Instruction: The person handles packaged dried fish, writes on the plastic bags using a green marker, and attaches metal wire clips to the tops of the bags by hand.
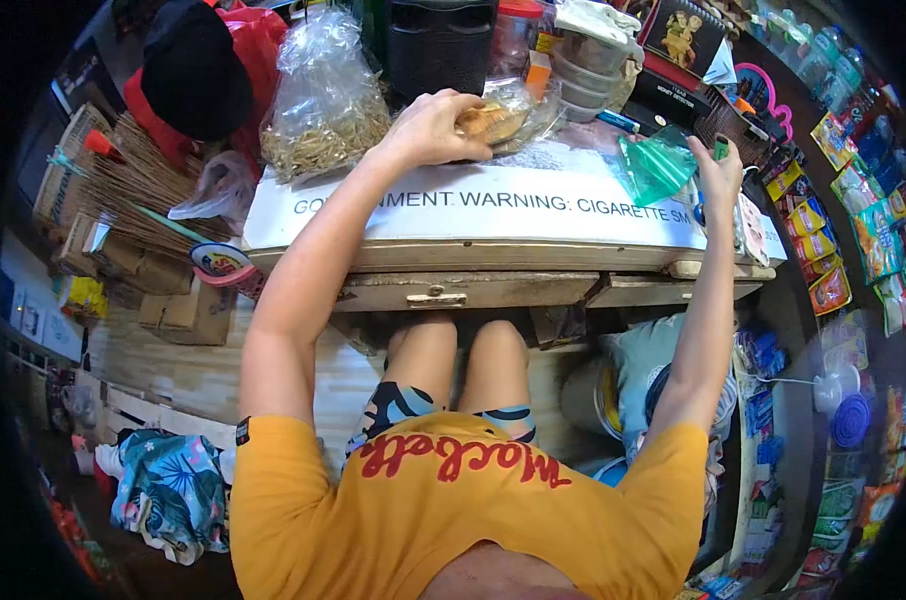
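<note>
My left hand (435, 130) reaches to the back of the white-topped table (393, 215). Its fingers curl over an orange-brown item in clear plastic (495, 122), whose kind I cannot make out. To the left of that hand stands a clear plastic bag of thin tan strands (325, 125). My right hand (718, 178) is raised over the table's right end, thumb and fingers closed around a small green object (721, 149), partly hidden. Just left of it lies a translucent green plastic bag (657, 166); whether the fingers touch it is unclear.
Stacked clear containers (581, 85), a black bin-like container (441, 45) and a black money detector box (670, 92) line the table's back. A stick broom (138, 165) leans at left. Hanging packets (808, 225) fill the right side. A drawer (463, 293) faces my knees.
</note>
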`<state>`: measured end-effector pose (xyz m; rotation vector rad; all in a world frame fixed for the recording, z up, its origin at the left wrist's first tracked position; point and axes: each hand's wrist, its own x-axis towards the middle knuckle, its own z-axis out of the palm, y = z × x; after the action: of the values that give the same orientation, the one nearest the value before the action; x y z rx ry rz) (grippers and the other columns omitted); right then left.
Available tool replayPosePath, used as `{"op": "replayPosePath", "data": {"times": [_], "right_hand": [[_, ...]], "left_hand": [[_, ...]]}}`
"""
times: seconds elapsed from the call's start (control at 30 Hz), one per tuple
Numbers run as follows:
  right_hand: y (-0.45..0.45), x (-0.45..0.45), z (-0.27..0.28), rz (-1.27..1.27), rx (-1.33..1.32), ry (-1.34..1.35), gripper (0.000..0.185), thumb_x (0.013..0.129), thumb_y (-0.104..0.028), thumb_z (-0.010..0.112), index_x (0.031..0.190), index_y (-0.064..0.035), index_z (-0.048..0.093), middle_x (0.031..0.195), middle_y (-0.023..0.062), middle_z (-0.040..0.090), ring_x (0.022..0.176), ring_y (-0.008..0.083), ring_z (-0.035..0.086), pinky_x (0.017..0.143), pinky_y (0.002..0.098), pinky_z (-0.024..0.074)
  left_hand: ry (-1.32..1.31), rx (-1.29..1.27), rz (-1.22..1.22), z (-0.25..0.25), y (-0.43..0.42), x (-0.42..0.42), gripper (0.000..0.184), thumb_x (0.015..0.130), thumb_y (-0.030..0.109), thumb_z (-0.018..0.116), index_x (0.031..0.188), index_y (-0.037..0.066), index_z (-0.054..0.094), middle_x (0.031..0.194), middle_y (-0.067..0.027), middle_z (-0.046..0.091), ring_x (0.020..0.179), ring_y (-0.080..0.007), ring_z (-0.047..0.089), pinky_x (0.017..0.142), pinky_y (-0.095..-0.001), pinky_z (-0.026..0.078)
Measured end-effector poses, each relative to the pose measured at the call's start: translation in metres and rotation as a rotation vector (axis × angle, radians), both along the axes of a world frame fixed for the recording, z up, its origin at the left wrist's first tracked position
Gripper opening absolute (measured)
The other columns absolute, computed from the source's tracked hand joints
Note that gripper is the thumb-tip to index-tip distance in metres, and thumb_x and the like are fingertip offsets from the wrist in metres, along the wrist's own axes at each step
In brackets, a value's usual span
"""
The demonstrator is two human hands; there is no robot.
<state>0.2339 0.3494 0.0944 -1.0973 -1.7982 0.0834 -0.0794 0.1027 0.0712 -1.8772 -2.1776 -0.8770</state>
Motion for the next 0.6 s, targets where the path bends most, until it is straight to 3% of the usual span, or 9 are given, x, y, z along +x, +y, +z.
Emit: {"op": "replayPosePath", "data": {"times": [0.17, 0.27, 0.3, 0.37, 0.43, 0.5, 0.57, 0.6], "right_hand": [[-0.068, -0.03, -0.007, 0.787, -0.385, 0.647, 0.029, 0.083, -0.022, 0.066, 0.1, 0.001, 0.061, 0.074, 0.004, 0.061, 0.059, 0.0082, 0.052, 0.054, 0.0186, 0.0385], [-0.108, -0.049, -0.013, 1.007, -0.438, 0.613, 0.048, 0.087, -0.044, 0.052, 0.1, 0.0013, 0.06, 0.069, 0.0037, 0.057, 0.056, 0.0084, 0.05, 0.052, 0.0193, 0.0378], [-0.113, -0.053, -0.018, 1.061, -0.405, 0.524, 0.058, 0.089, -0.054, 0.045, 0.1, 0.0016, 0.06, 0.065, 0.0031, 0.056, 0.053, 0.0084, 0.048, 0.05, 0.0197, 0.037], [-0.123, -0.054, -0.026, 1.138, -0.601, 0.414, 0.071, 0.088, -0.063, 0.035, 0.096, 0.0021, 0.061, 0.057, 0.001, 0.05, 0.047, 0.0078, 0.044, 0.044, 0.02, 0.0338], [-0.133, -0.052, -0.031, 1.122, -0.738, 0.43, 0.076, 0.087, -0.067, 0.031, 0.09, 0.0021, 0.063, 0.054, 0.0003, 0.048, 0.044, 0.0074, 0.042, 0.041, 0.02, 0.0316], [-0.145, -0.046, -0.034, 1.137, -0.877, 0.554, 0.07, 0.086, -0.064, 0.039, 0.086, 0.0021, 0.064, 0.057, 0.0022, 0.052, 0.046, 0.0073, 0.045, 0.041, 0.0189, 0.032], [-0.158, -0.041, -0.039, 1.103, -0.833, 0.513, 0.059, 0.085, -0.056, 0.05, 0.087, 0.0014, 0.064, 0.061, 0.0046, 0.057, 0.048, 0.0083, 0.049, 0.043, 0.019, 0.0346], [-0.17, -0.038, -0.033, 1.098, -0.832, 0.463, 0.044, 0.083, -0.043, 0.059, 0.087, 0.0004, 0.064, 0.068, 0.0067, 0.061, 0.051, 0.01, 0.053, 0.044, 0.0203, 0.0371]], "left_hand": [[0.166, 0.124, 0.007, -0.005, -0.024, 0.031, 0.053, 0.059, 0.03, 0.074, 0.106, 0.008, 0.064, 0.106, -0.0122, 0.058, 0.097, -0.0312, 0.051, 0.086, -0.0383, 0.043], [0.31, 0.37, -0.018, -0.024, -0.052, 0.069, 0.033, 0.064, 0.017, 0.066, 0.096, 0.012, 0.065, 0.106, -0.0108, 0.056, 0.096, -0.0306, 0.05, 0.084, -0.0441, 0.038], [0.288, 0.302, -0.073, -0.03, -0.061, 0.078, 0.03, 0.066, 0.016, 0.064, 0.096, 0.011, 0.063, 0.107, -0.0103, 0.055, 0.1, -0.0306, 0.05, 0.087, -0.046, 0.036], [0.225, 0.112, -0.116, -0.041, -0.072, 0.084, 0.031, 0.072, 0.01, 0.059, 0.103, 0.009, 0.059, 0.108, -0.0102, 0.055, 0.107, -0.0268, 0.051, 0.093, -0.0485, 0.034], [0.167, 0.112, -0.184, -0.045, -0.076, 0.074, 0.033, 0.075, 0.004, 0.055, 0.108, 0.009, 0.057, 0.115, -0.0123, 0.054, 0.11, -0.028, 0.051, 0.095, -0.0512, 0.032], [0.158, 0.036, -0.181, -0.038, -0.085, 0.06, 0.035, 0.076, 0.003, 0.052, 0.111, 0.008, 0.056, 0.121, -0.0143, 0.052, 0.113, -0.0299, 0.049, 0.097, -0.0504, 0.031], [0.094, 0.053, -0.167, -0.033, -0.092, 0.052, 0.036, 0.078, 0.003, 0.051, 0.113, 0.006, 0.055, 0.124, -0.0163, 0.05, 0.115, -0.0314, 0.047, 0.098, -0.0484, 0.031], [0.038, 0.108, -0.16, -0.032, -0.095, 0.05, 0.036, 0.079, 0.003, 0.051, 0.115, 0.005, 0.054, 0.125, -0.0173, 0.049, 0.115, -0.0319, 0.046, 0.098, -0.0468, 0.031]]}}
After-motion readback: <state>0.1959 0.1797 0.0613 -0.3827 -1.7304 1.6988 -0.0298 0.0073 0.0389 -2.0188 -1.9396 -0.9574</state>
